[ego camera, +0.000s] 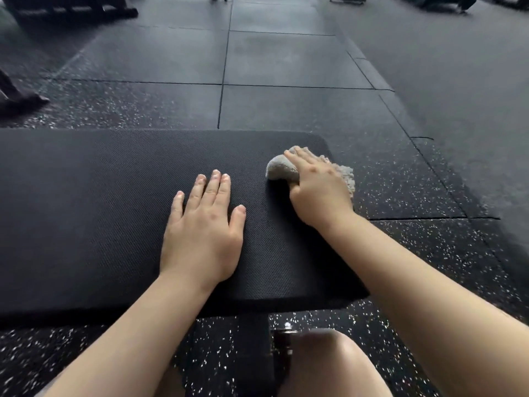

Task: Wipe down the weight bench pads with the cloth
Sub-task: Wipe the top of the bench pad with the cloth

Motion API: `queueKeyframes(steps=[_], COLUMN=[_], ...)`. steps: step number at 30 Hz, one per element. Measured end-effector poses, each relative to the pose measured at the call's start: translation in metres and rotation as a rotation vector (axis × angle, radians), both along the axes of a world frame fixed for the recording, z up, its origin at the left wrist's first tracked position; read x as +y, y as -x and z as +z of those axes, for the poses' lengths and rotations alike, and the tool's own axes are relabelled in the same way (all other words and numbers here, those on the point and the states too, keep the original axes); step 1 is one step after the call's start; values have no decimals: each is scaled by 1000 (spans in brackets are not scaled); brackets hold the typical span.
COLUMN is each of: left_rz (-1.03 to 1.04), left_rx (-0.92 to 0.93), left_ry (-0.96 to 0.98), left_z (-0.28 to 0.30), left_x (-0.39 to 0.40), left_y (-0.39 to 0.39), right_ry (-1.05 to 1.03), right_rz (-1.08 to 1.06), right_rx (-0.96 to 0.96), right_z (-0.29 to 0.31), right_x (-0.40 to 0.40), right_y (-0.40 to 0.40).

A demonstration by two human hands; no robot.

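A black textured bench pad point(86, 213) lies across the view, its rounded right end at the centre right. My left hand point(204, 227) rests flat on the pad with straight, spread fingers. My right hand point(317, 187) presses a bunched grey cloth point(282, 169) against the pad near its far right corner. The fingers lie over the top of the cloth and the thumb tucks under its near side. Part of the cloth sticks out past the pad's right edge, beyond the hand.
Black rubber floor tiles point(286, 58), some speckled white, surround the bench. The bench's dark support post point(252, 353) and my knee point(332, 362) are below the pad. Dark equipment bases point(20, 101) stand at far left and along the top.
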State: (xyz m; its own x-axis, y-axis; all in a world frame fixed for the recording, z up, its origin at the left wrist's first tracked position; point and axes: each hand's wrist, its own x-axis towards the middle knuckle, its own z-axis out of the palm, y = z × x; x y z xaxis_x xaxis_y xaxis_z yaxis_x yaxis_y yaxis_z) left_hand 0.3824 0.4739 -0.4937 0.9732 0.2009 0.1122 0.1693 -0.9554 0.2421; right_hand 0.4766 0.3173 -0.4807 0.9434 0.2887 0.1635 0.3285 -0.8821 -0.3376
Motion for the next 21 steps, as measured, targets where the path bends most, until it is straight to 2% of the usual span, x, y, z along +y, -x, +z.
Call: queueKeyframes(steps=[3,5,8,12,14,18,21], left_rz=[-4,0,-2,13,36,12,-58], left_rx=[-10,-19,-34,-33,-41,-40,-5], left_ry=[13,34,43,35,36,86,110], left_z=[0,2,2,0,-1,1,3], left_x=[0,0,-1,0,2,4,15], left_y=[3,2,1,1,-1,2,5], right_ry=[-7,7,22,12,-16,-25,25], right_rz=[260,347,205,-120,-164,194,248], right_rx=[19,72,51,33,26,-10,12], right_z=[0,1,2,-3,-5,-2,1], right_x=[-14,-34,-34,34,65,49,-12], right_y=[60,69,24,-40,-41,31,74])
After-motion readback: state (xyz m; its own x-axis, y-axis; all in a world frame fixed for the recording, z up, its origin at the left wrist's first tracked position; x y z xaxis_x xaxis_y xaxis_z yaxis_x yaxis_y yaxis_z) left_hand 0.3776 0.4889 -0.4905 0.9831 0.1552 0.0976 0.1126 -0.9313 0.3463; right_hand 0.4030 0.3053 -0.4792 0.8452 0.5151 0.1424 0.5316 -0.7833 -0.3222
